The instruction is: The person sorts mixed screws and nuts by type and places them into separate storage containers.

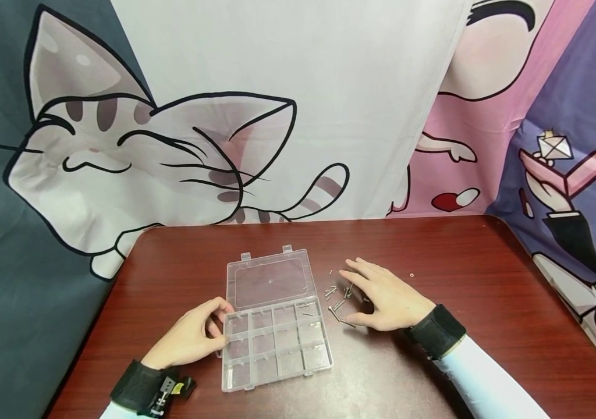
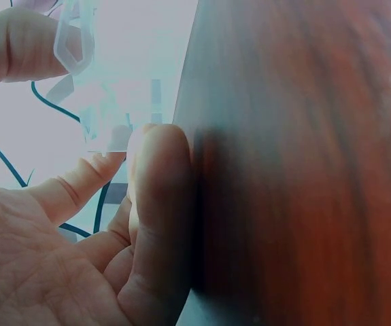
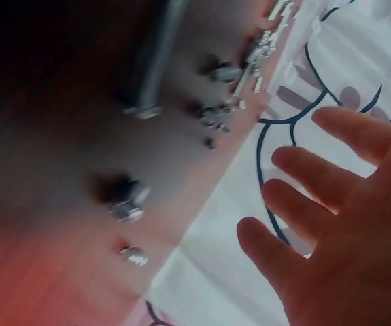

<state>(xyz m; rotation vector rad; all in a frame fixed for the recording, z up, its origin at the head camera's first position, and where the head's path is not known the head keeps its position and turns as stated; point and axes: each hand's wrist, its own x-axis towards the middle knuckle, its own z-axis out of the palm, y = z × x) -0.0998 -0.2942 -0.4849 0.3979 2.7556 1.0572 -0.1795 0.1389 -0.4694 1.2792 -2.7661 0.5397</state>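
A clear plastic compartment box [image 1: 275,350] lies on the table with its lid [image 1: 269,281] folded back flat, away from me. My left hand [image 1: 191,333] grips its left edge, thumb toward the front and fingers curled in at the hinge side. In the left wrist view the thumb and fingertips meet the clear plastic wall [image 2: 137,61]. A few small metal pieces [image 1: 305,308] show in the far right compartments. To the right of the box, loose screws [image 1: 333,308] lie scattered. Over them hovers my right hand [image 1: 393,298], fingers spread and holding nothing; it partly hides some screws.
A tiny ring [image 1: 411,275] lies alone right of the right hand. The brown table [image 1: 507,326] ends at the back against a white cloth [image 1: 303,52] printed with a cat. Pink and purple printed cloth [image 1: 554,192] hangs at the right.
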